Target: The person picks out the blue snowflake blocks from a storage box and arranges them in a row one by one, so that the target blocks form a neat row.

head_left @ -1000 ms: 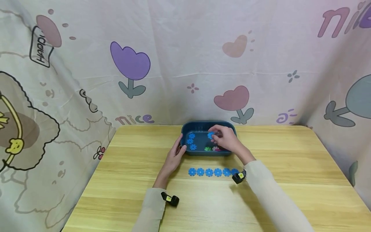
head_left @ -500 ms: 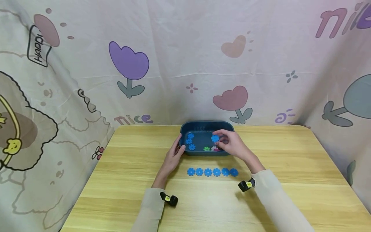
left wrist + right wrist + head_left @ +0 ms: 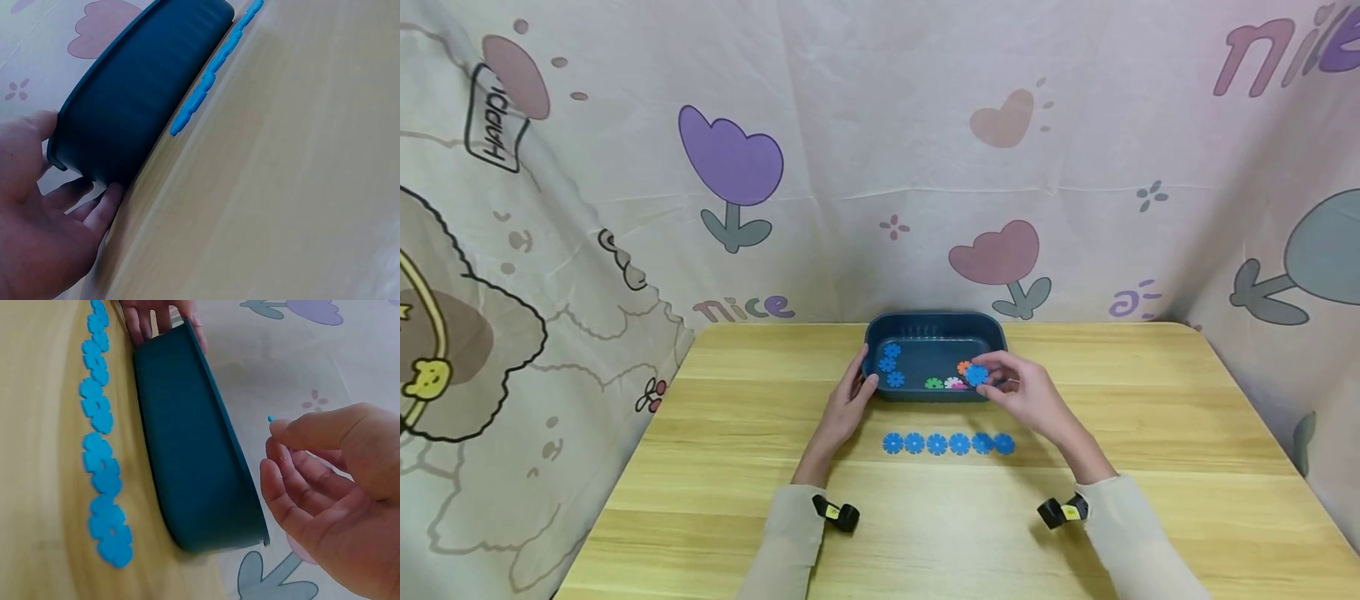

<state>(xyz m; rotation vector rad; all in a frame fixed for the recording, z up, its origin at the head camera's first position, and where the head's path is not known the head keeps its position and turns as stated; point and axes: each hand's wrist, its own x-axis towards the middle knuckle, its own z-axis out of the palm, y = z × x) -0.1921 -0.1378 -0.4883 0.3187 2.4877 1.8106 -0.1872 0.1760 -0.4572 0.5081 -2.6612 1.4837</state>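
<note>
A dark blue plastic box (image 3: 936,323) stands near the table's back edge. My left hand (image 3: 844,410) holds its left end, thumb at the rim and fingers against the wall, as the left hand (image 3: 53,219) in the left wrist view shows. Above the box's front right corner, my right hand (image 3: 1032,395) pinches a blue snowflake disc (image 3: 976,375) between thumb and fingers. In the right wrist view only a sliver of the blue disc (image 3: 270,419) shows past the thumb. Inside the box lie several blue discs (image 3: 887,364), a green disc (image 3: 934,383), a pinkish-white disc (image 3: 953,382) and an orange disc (image 3: 963,367).
A row of several blue discs (image 3: 937,443) lies on the wooden table (image 3: 940,533) in front of the box; the two at its right end overlap or touch. A patterned cloth (image 3: 850,167) hangs right behind the table.
My right hand has moved right and toward me with the blue disc, from over the box's middle to its front right corner, uncovering the orange disc. The left hand stays at the box.
</note>
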